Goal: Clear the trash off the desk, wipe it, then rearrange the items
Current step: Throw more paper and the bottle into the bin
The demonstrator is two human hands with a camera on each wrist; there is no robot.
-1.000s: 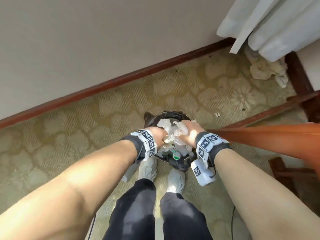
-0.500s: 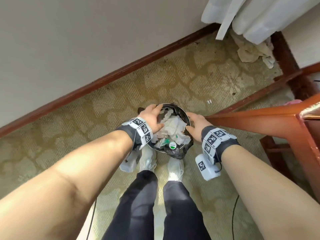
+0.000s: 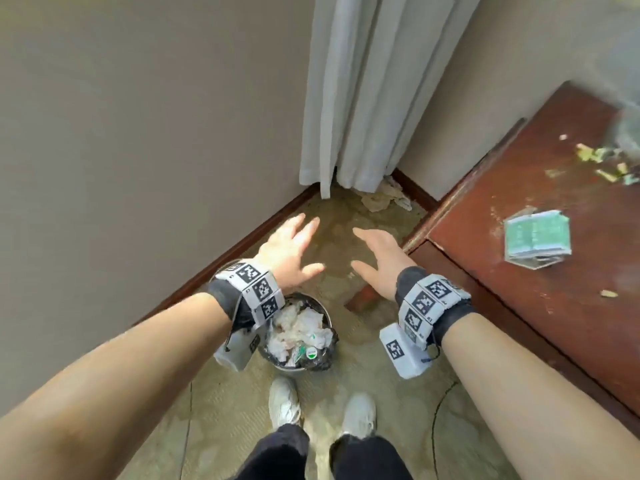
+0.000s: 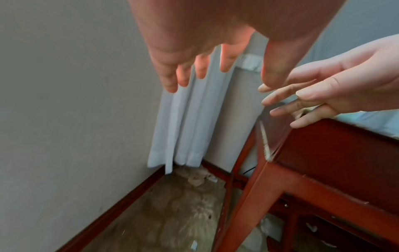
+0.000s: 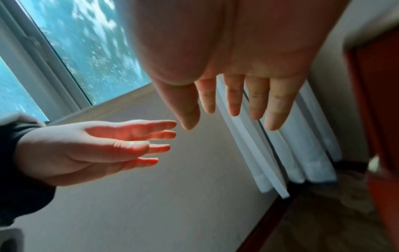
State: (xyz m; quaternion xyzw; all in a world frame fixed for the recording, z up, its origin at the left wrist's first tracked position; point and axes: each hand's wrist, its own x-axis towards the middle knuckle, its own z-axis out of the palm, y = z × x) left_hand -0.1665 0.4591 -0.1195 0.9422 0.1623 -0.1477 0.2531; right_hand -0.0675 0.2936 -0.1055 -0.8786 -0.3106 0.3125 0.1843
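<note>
Both hands hang in the air above the carpet [image 3: 221,403], empty, fingers straight and spread. The left hand [image 3: 289,249] is raised over the far rim of the bin [image 3: 325,315], touching nothing; the right hand [image 3: 375,261] sits just beside the near-left corner of the desk [image 3: 540,237], apart from its edge. Between the two palms lies an open gap with only floor below.

The bin stands on the carpet near the baseboard [image 3: 242,240], just ahead of the person's white shoes [image 3: 284,400]. Crumpled tissues [image 3: 298,327] fill it to the brim, with a small green-and-white cap among them.

The desk top runs along the right, its front edge slanting toward the lower right. On it lie a green-printed packet [image 3: 536,240] well in from the edge and scattered pale-green scraps [image 3: 602,161] farther back; these are blurred, so what they are is hard to say.

In the corner a white curtain [image 3: 374,91] hangs to just above the floor, with a rumpled cloth [image 3: 384,199] under its hem. The floor strip between wall and desk leg [image 3: 362,297] is open apart from the bin.
</note>
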